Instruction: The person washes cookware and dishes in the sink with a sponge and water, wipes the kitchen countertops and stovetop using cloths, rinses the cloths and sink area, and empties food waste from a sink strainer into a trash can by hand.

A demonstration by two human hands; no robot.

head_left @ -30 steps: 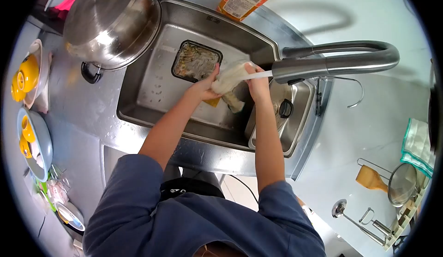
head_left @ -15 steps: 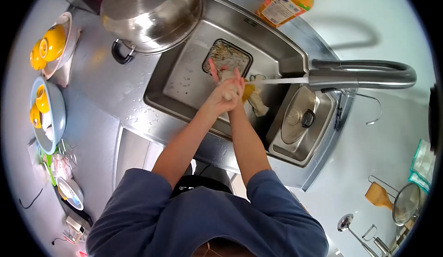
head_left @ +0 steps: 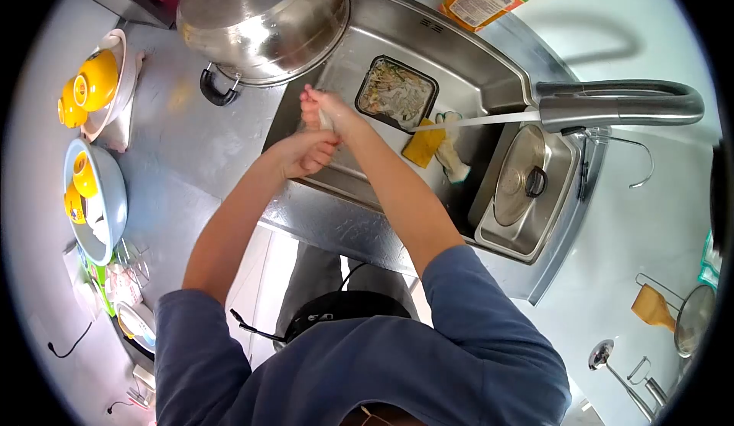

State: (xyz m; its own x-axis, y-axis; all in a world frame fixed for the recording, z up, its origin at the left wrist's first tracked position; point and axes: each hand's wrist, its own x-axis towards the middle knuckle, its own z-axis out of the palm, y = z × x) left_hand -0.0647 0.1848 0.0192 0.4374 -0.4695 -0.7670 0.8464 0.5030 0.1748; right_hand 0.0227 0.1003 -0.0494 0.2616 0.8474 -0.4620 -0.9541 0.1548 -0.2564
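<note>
Two fists in the head view, the left hand (head_left: 306, 154) nearer the body than the right hand (head_left: 330, 112), grip a pale cloth (head_left: 326, 122), mostly hidden, over the sink's (head_left: 352, 167) left side. Water from the faucet (head_left: 612, 106) streams toward a yellow sponge (head_left: 423, 146) beside the drain strainer (head_left: 397, 92).

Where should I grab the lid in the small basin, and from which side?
Grip the lid by its black knob, ideally coming from the side away from the big basin. The lid sits tilted in the small basin, with its knob sticking out that way.
</note>
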